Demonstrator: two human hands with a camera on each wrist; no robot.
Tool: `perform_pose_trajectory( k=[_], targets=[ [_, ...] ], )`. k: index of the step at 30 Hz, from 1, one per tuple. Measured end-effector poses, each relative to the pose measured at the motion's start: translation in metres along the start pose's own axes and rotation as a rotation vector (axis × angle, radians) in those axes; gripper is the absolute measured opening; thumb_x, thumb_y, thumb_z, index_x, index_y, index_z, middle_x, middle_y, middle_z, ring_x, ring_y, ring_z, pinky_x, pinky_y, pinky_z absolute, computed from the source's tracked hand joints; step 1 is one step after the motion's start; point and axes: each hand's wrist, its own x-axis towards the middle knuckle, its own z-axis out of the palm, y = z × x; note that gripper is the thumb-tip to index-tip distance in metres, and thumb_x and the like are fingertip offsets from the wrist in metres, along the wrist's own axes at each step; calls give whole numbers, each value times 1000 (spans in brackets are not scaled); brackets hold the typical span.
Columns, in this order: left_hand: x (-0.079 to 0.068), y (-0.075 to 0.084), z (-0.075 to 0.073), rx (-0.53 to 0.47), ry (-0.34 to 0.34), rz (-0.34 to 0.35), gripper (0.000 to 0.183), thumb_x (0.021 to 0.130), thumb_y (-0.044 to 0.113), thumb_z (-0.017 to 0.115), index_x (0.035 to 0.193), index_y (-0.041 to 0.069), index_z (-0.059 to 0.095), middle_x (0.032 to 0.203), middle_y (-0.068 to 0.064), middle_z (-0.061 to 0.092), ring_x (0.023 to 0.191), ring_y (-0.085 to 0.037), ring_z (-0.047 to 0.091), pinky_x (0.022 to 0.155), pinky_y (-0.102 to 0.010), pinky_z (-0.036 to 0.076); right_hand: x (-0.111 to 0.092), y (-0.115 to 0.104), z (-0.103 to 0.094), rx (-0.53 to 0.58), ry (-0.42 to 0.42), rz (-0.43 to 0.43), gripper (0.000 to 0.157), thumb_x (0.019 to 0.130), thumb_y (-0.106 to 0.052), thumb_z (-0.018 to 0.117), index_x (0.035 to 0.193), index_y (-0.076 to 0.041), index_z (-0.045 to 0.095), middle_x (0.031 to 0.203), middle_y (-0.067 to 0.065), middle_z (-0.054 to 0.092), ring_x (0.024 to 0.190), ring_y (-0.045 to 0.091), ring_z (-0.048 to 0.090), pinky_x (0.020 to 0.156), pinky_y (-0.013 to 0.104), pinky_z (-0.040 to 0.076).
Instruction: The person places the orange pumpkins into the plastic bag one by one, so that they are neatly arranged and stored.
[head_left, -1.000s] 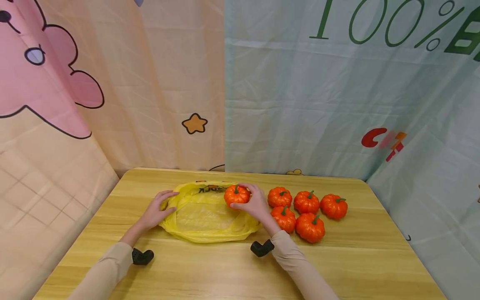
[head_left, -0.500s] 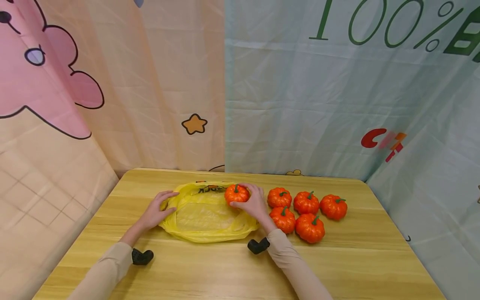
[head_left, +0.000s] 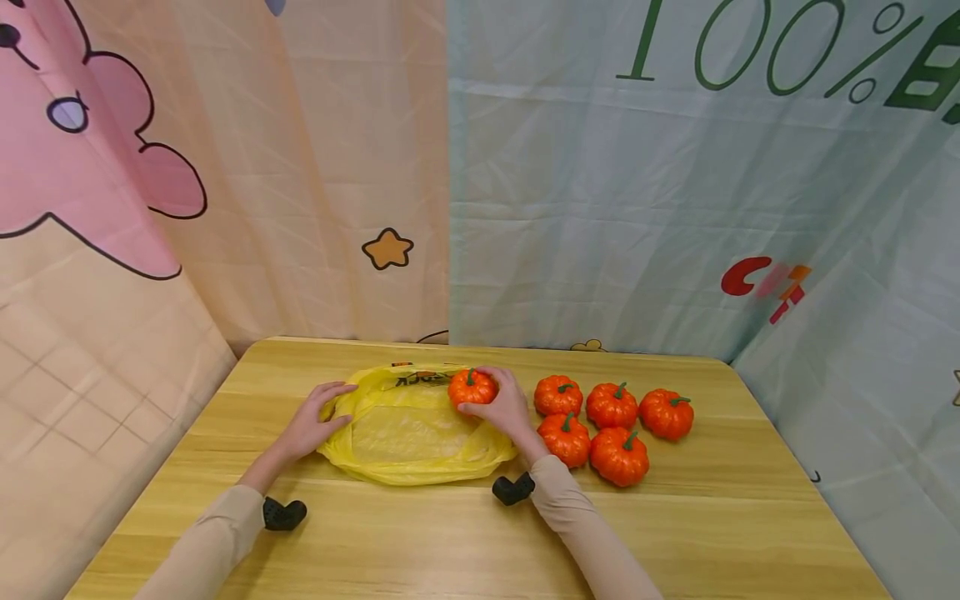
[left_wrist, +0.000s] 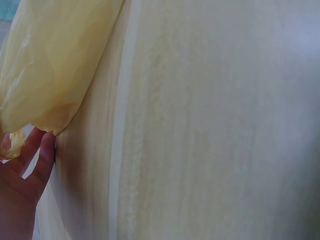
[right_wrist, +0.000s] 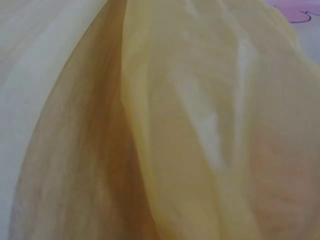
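A yellow plastic bag (head_left: 405, 437) with dark print lies spread on the table, its mouth facing up. At its left end my left hand (head_left: 315, 417) grips the bag's edge; in the left wrist view the thumb and fingers meet the crumpled plastic (left_wrist: 60, 65). My right hand (head_left: 510, 408) holds a small orange pumpkin (head_left: 472, 388) with a green stem over the bag's right part, thumb in front and fingers behind. In the right wrist view the bag's translucent side (right_wrist: 200, 125) fills much of the picture, and that hand is hidden there.
Several more small pumpkins (head_left: 613, 406) stand grouped right of the bag, the closest ones beside the right wrist. All rest on a wooden table (head_left: 405, 533). A printed curtain (head_left: 585, 208) hangs behind it and along both sides.
My right forearm has shifted slightly left, while the pumpkin in that hand stays nearly in place over the bag. The left hand keeps its spot.
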Motion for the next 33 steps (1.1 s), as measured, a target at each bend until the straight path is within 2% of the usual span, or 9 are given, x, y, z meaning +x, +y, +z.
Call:
perform_pose_trajectory(
  k=[6,11,25,33],
  targets=[
    [0,0,0,4,-3,0,48,90,5,64,136,0,50,140,-29,37,131,-50,32,105,-69,24,-2,1,2,-56,20,-16,65,66,-31,88,124,-15,62,126,12,54,117,34,53,98,54,44],
    [0,0,-1,5,-6,-6,47,90,6,64,136,1,51,140,-29,37,131,-50,32,105,-69,24,-2,2,5,-97,28,11,66,65,-35,88,124,-18,62,126,12,52,118,34,48,97,56,37],
    [1,1,-1,9,-6,-14,48,90,6,63,136,0,50,141,-30,36,132,-50,31,106,-69,23,-3,-4,7,-107,20,46,71,65,-35,88,127,-18,59,132,14,47,121,36,41,96,56,34],
    [0,3,-1,7,-8,-32,48,91,7,63,137,1,49,142,-29,35,132,-50,31,107,-69,23,-4,-7,8,-115,29,39,72,64,-34,89,128,-19,59,134,15,46,122,37,39,97,56,35]
  ],
)
